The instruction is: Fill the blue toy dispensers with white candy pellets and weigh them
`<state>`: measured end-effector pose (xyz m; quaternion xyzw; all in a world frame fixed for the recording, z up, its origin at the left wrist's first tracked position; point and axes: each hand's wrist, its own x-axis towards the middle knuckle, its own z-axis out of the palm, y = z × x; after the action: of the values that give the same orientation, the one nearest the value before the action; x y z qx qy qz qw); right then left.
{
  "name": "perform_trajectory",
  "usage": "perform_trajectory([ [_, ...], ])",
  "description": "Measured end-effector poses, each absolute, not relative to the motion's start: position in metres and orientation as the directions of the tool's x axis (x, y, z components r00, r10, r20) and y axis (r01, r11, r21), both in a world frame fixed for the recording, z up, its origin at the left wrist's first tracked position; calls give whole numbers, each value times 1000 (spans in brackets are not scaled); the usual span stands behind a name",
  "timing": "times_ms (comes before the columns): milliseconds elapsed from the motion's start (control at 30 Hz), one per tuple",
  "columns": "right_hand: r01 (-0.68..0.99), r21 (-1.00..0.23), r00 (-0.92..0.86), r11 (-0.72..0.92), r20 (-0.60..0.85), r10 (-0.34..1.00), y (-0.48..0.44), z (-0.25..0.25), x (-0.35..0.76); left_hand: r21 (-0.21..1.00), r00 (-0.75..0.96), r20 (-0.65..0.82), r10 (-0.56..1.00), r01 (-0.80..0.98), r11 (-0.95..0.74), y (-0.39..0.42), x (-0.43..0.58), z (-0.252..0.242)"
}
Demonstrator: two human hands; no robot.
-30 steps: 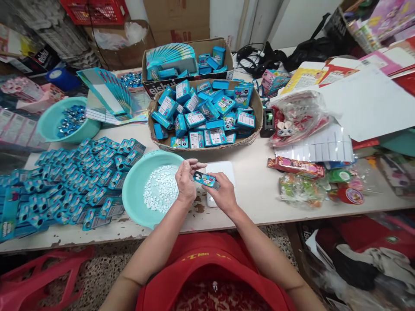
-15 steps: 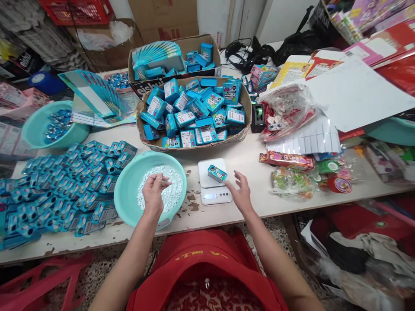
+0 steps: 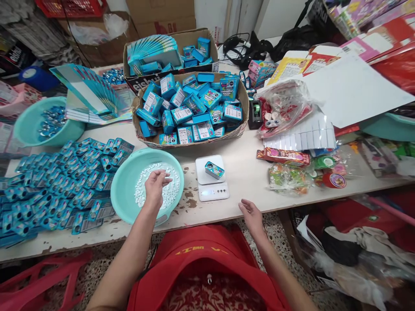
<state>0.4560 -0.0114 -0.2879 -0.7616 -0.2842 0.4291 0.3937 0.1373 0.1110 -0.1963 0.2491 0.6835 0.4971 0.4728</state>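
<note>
My left hand [image 3: 154, 185] hangs over a turquoise basin [image 3: 121, 183] with small white candies [image 3: 170, 190] spread across its bottom. Its fingers are pinched together, and whatever may be between them is too small to make out. A blue candy tin [image 3: 214, 170] with a round hole in its top lies on the plate of a white kitchen scale [image 3: 213, 192]. To the right of the scale and apart from it, my right hand [image 3: 253, 217] is at the table's front edge, fingers loosely stretched, holding nothing.
Rows of blue tins [image 3: 65, 185] cover the table's left side. Behind the scale stands a cardboard box [image 3: 191, 144] heaped with tins. Another basin [image 3: 22, 125] holds shiny blue-and-silver pieces. Bagged goods [image 3: 287, 179] and a tape dispenser [image 3: 255, 115] sit to the right.
My right hand has drawn back from beside the tin toward the table's front edge. The tin stays on the scale. My left hand remains over the basin, its fingers still pinched.
</note>
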Motion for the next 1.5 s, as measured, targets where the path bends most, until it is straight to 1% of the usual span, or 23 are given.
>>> perform_trajectory([
  [233, 60, -810, 352, -584, -530, 771, -30, -286, 441, 902, -343, -417, 842, -42, 430, 114, 147, -195],
  [300, 61, -805, 337, -591, -540, 771, -32, -284, 439, 903, -308, -388, 869, 61, 425, 117, 150, -198],
  [333, 60, -804, 331, -592, -543, 772, -32, -284, 439, 900, -277, -358, 892, 152, 408, 121, 153, -200],
  [400, 55, -803, 326, -593, -547, 771, -32, -283, 439, 876, -141, -260, 955, 383, 295, 133, 165, -206],
  [467, 53, -799, 320, -600, -555, 768, -30, -282, 439, 810, 122, -152, 981, 585, 53, 149, 185, -212],
  [500, 52, -796, 314, -603, -560, 767, -28, -281, 438, 760, 263, -129, 956, 646, -75, 156, 197, -214],
  [567, 58, -800, 325, -597, -550, 769, -22, -276, 435, 639, 472, -173, 864, 721, -266, 166, 225, -212],
  [633, 105, -841, 374, -531, -462, 804, -9, -265, 429, 509, 542, -289, 789, 785, -353, 164, 248, -203],
  [667, 146, -871, 397, -469, -383, 834, -1, -258, 425, 459, 575, -290, 765, 785, -416, 159, 256, -196],
  [700, 190, -896, 403, -401, -301, 864, 9, -249, 419, 437, 613, -263, 745, 764, -474, 152, 261, -189],
  [767, 252, -920, 344, -298, -203, 917, 29, -231, 407, 482, 673, -201, 712, 701, -526, 134, 255, -177],
  [833, 275, -917, 241, -288, -224, 944, 45, -215, 396, 594, 627, -188, 756, 686, -421, 118, 229, -174],
  [867, 283, -910, 203, -305, -254, 946, 52, -208, 390, 621, 544, -221, 809, 718, -313, 112, 209, -177],
  [900, 291, -902, 185, -320, -275, 943, 56, -202, 385, 612, 421, -281, 862, 771, -177, 107, 186, -183],
  [933, 297, -897, 185, -328, -283, 941, 59, -198, 381, 551, 269, -351, 897, 834, -34, 102, 162, -191],
  [1000, 301, -894, 202, -332, -280, 938, 61, -192, 372, 304, 2, -506, 863, 936, 176, 94, 117, -212],
  [1067, 302, -895, 185, -329, -284, 941, 61, -190, 361, 226, -55, -590, 806, 947, 230, 83, 84, -234],
  [1100, 303, -895, 167, -326, -287, 943, 60, -189, 354, 227, -47, -614, 788, 946, 233, 77, 74, -244],
  [1233, 323, -905, 102, -277, -258, 961, 58, -189, 321, 331, 11, -601, 799, 914, 236, 60, 53, -260],
  [1333, 339, -918, 8, -207, -217, 976, 56, -188, 292, 421, 18, -552, 833, 869, 259, 58, 41, -243],
  [1367, 347, -921, -31, -176, -199, 980, 56, -188, 282, 479, 8, -507, 862, 834, 273, 57, 37, -233],
  [1433, 370, -923, -104, -107, -155, 982, 55, -188, 262, 665, -22, -322, 946, 706, 243, 55, 34, -209],
  [1500, 393, -918, -157, -49, -120, 980, 54, -189, 242, 832, -38, -51, 998, 551, 64, 51, 35, -186],
])
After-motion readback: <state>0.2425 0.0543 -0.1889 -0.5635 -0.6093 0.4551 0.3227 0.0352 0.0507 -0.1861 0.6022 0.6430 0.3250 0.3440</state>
